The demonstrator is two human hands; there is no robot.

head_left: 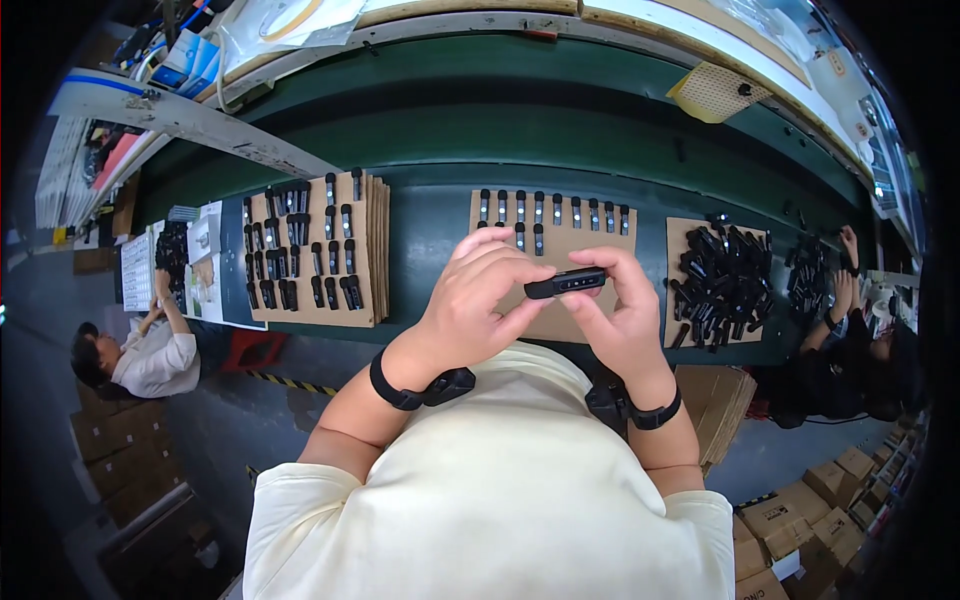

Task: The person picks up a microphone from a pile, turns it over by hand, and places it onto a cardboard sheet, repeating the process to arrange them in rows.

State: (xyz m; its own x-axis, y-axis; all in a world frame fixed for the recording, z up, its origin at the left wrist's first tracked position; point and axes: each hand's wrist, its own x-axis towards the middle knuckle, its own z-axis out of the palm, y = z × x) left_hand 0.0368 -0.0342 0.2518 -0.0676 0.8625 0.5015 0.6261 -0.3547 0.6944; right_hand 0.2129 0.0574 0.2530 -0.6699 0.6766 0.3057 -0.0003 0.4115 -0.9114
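Both hands grip a small black device [566, 283] at chest height: the left hand [482, 300] pinches its left end, the right hand [620, 315] its right end. Below it lies a cardboard sheet [560, 240] with more devices in a row, on the green belt [440, 140]

Even overhead light, moderately bright at centre. Heavy fisheye: green belt [560, 130] edges bow upward, black vignette from 2 to 5 o'clock and at 9 to 11. Floor at 7 o'clock dim. Soft shadows only. Mild glare on white surfaces at 12 o'clock. Centre sharp, rim detail smeared.
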